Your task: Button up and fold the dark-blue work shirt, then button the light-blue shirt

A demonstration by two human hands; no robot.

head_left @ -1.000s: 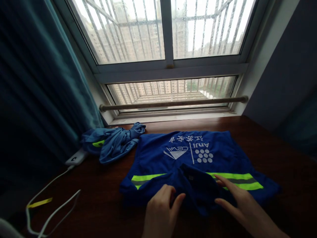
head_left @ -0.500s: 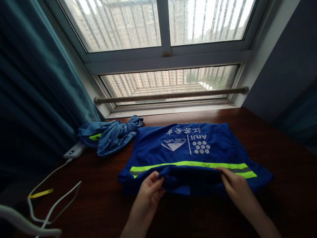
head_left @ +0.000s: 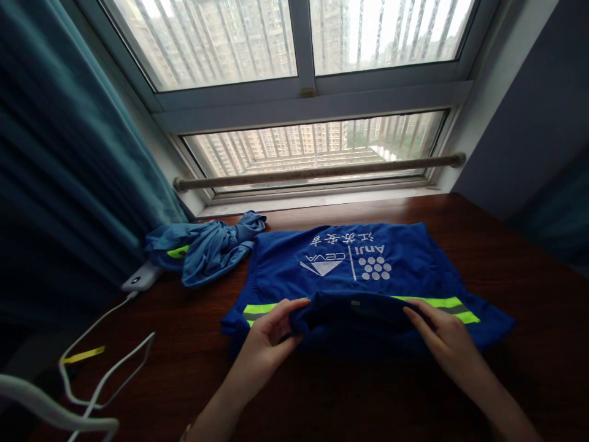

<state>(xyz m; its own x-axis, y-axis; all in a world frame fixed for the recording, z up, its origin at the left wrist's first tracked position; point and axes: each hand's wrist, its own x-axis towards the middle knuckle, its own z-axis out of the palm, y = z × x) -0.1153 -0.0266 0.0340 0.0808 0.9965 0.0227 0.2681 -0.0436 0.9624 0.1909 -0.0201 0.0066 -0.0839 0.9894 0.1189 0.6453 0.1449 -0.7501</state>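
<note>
Looking at a blue garment (head_left: 340,285), lower centre of the frame, stretched lengthwise left to right. Pinching its raised near edge with the right hand (head_left: 440,330), lower right; tbh can't tell if properly gripping with the left hand (head_left: 265,339), lower centre-left. Mostly up-frame of both, about equally close.

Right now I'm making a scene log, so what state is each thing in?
Blue shirt, spread printed side up, near edge raised
Left hand, at that edge, thumb and forefinger apart
Right hand, pinching that edge
Light blue cloth, rumpled in a heap
Curtain, hanging in folds
Window, seemingly shut
White cable, loosely looped, one end at the white box
Yellow tag, on the cable
</note>
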